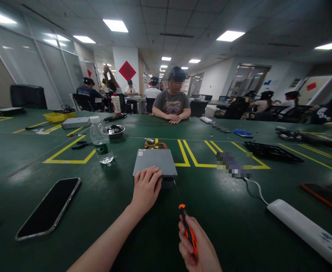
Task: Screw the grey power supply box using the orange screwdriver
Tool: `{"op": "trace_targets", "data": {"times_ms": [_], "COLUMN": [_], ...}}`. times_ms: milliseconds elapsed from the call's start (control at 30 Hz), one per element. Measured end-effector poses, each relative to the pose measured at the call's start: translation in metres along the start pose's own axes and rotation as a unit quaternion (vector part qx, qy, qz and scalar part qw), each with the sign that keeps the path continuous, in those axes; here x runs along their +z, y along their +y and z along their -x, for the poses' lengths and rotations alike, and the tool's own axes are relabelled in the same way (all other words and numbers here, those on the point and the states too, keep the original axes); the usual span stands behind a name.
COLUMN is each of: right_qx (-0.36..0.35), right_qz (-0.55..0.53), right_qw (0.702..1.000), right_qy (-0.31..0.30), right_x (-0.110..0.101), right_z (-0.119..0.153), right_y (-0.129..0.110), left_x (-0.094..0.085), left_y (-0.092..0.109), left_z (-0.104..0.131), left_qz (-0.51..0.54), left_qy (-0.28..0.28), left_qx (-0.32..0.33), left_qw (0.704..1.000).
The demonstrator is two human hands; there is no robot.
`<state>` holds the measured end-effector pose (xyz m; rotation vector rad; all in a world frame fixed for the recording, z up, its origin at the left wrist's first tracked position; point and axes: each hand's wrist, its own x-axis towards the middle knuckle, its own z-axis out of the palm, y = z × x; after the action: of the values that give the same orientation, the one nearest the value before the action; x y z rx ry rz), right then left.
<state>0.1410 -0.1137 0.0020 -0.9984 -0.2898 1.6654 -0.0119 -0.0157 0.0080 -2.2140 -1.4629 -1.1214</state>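
A grey metal computer power supply lies on the green table in front of me, its bundle of coloured cables at the far side. My left hand holds it, fingers bent over the top near the front edge; the thumb is hidden. In my right hand is an orange and black screwdriver, fingers wrapped round the handle. Its thin shaft points up and forward to the lower right corner of the power supply's front face. Whether the tip touches the metal I cannot tell.
A phone and a water bottle stand to the left, with a metal bowl behind. On the right lie a white power strip with its cord and a black panel. A person sits across the table.
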Motion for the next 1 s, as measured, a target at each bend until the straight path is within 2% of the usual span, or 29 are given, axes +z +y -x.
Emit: {"op": "trace_targets", "data": {"times_ms": [333, 600, 667, 833, 1000], "right_qx": [-0.013, 0.084, 0.087, 0.043, 0.102], "right_qz": [-0.008, -0.049, -0.056, -0.072, -0.125], "right_qw": [1.0, 0.995, 0.994, 0.996, 0.987], "right_qy": [0.016, 0.02, 0.031, 0.043, 0.019], "right_x": [0.002, 0.008, 0.008, 0.007, 0.008], "right_z": [0.003, 0.003, 0.001, 0.003, 0.006], "right_y": [-0.001, -0.005, -0.003, -0.002, -0.007], "left_x": [0.001, 0.0, 0.0, 0.0, -0.002], "left_y": [-0.001, 0.001, 0.001, 0.001, 0.002], "left_z": [0.001, 0.0, 0.0, 0.0, -0.001], "left_qz": [-0.005, -0.004, -0.005, -0.006, -0.01], "left_qy": [0.001, 0.007, 0.008, 0.008, 0.004], "left_qx": [-0.003, 0.001, 0.002, 0.002, 0.003], "left_qw": [1.0, 1.0, 1.0, 1.0, 1.0]}}
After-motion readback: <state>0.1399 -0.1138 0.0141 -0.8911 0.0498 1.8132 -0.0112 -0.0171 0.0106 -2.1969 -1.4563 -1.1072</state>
